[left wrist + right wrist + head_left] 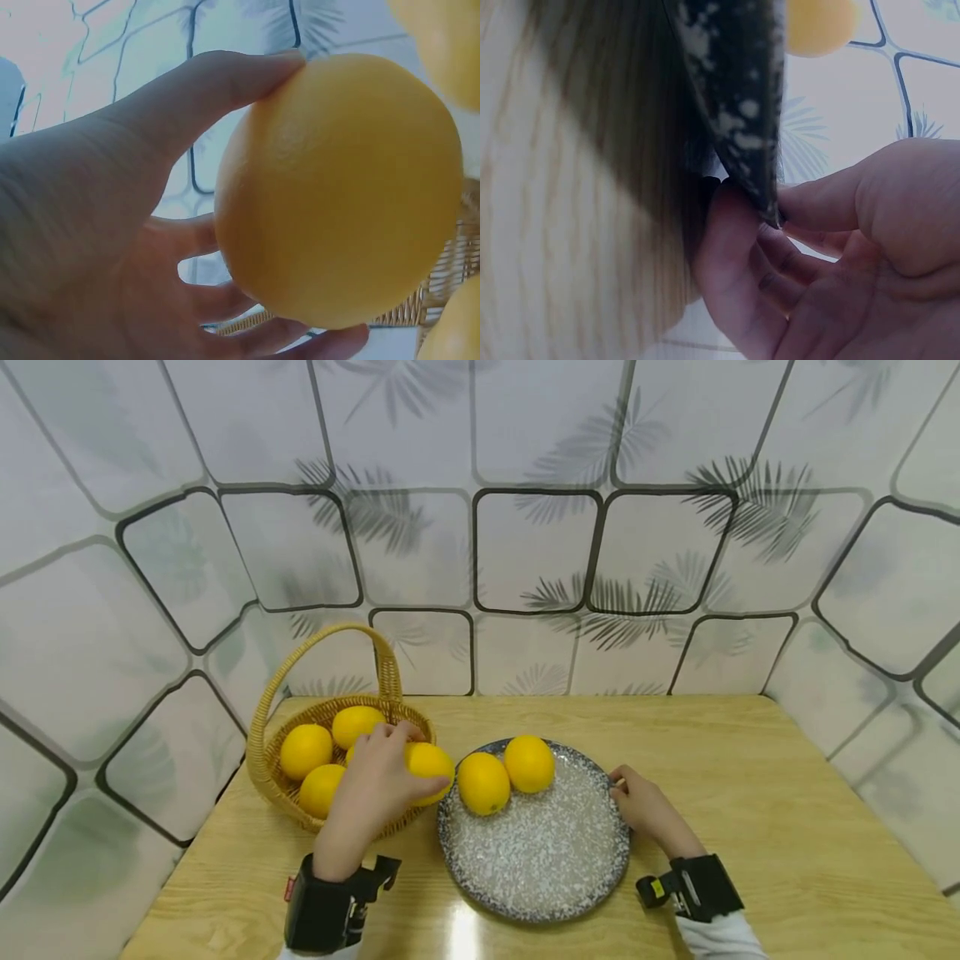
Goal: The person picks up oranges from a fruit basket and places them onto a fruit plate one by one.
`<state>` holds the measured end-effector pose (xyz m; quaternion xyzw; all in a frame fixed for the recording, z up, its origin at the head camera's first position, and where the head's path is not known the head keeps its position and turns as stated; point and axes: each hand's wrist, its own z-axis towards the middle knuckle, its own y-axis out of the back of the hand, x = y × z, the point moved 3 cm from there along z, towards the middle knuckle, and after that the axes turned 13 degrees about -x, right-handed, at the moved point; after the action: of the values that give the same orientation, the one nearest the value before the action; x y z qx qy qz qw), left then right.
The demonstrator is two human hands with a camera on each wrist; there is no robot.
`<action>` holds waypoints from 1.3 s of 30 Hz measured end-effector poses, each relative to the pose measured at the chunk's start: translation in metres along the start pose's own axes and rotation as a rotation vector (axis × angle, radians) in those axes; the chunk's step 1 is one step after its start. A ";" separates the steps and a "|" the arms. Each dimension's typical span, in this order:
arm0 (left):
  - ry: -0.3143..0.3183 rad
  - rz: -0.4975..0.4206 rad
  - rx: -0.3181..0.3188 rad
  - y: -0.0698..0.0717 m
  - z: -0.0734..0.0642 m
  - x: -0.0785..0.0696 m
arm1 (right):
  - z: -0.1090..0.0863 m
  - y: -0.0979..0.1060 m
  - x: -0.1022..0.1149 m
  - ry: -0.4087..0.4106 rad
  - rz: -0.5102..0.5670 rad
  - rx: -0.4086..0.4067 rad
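Observation:
My left hand grips a yellow-orange fruit, seemingly an orange, over the right rim of a wicker basket. In the left wrist view the thumb lies on one side of that orange and the fingers curl under the other. Two more oranges, one beside the other, sit on the upper left part of a speckled grey plate. At the plate's right edge, my right hand pinches the dark rim between thumb and fingers.
Several oranges lie in the basket, whose tall arched handle rises at the back left. Everything stands on a light wooden table. A patterned wall covering encloses the back and both sides.

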<state>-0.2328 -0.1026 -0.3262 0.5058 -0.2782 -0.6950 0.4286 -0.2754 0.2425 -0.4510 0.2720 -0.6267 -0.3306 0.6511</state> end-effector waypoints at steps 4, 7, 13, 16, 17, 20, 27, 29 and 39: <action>-0.028 0.017 0.001 -0.006 -0.004 -0.009 | 0.000 -0.001 0.000 -0.008 0.008 0.004; -0.045 0.020 0.005 -0.010 -0.006 -0.016 | -0.001 -0.001 0.000 -0.011 0.010 0.006; -0.120 0.010 0.018 -0.025 -0.009 -0.030 | -0.002 0.000 -0.001 -0.010 0.009 0.001; -0.155 -0.006 0.041 -0.035 -0.011 -0.036 | -0.002 0.000 0.000 -0.009 0.009 0.001; -0.164 -0.006 0.052 -0.038 -0.011 -0.038 | -0.001 0.000 0.000 -0.009 0.009 0.001; -0.189 -0.010 0.082 -0.047 -0.013 -0.042 | -0.001 -0.001 -0.001 -0.024 0.008 0.005; -0.204 0.009 0.148 -0.063 -0.018 -0.048 | 0.000 -0.003 0.000 -0.050 0.019 0.016; -0.216 0.019 0.140 -0.066 -0.018 -0.048 | 0.000 -0.003 0.000 -0.048 0.018 0.015; -0.236 0.004 0.125 -0.086 -0.015 -0.041 | -0.001 -0.001 0.000 -0.059 0.014 0.009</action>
<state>-0.2404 -0.0250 -0.3823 0.4456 -0.3706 -0.7301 0.3619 -0.2741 0.2416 -0.4518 0.2607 -0.6491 -0.3311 0.6334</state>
